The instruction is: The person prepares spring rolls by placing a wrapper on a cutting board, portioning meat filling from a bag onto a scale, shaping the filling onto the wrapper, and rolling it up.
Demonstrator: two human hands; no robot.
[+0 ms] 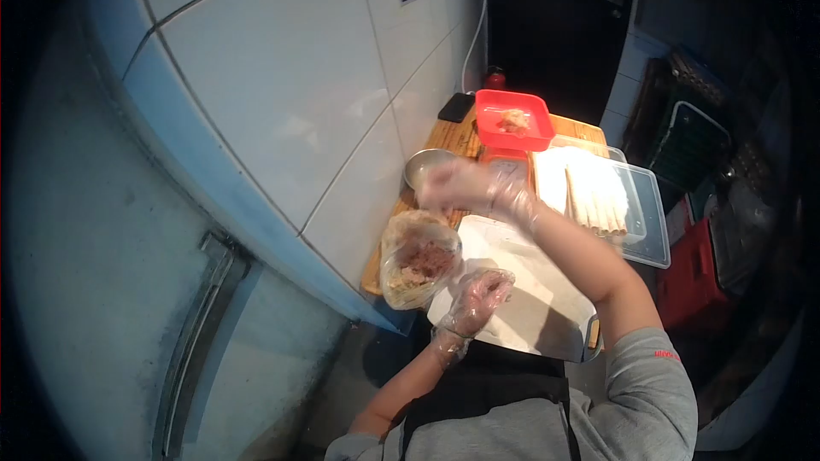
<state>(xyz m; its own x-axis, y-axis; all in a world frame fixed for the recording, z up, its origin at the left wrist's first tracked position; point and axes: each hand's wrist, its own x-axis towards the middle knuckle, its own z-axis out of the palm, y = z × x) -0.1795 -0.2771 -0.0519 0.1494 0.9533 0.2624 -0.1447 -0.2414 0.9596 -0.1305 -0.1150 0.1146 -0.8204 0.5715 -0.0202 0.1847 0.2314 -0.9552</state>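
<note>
My right hand (465, 186), in a clear plastic glove, reaches across to the metal bowl (420, 162) by the wall and covers part of it. Motion blur smears its fingers. Low over the near left part of the white cutting board (547, 312) is my left hand (480, 300), also gloved. Its fingers are curled in, and whatever they may hold is hidden. Just left of it, an open plastic bag (397, 290) holds a reddish-brown and pale minced filling (430, 261). A pale, thin sheet seems to lie on the board, partly in shadow.
Several pale rolls (595, 201) lie side by side by a clear plastic container (645, 205). Behind stands a red tub (534, 138) with some food (514, 122) inside. A black phone (457, 107) rests near the tiled wall (282, 77). A red box (694, 277) is at right.
</note>
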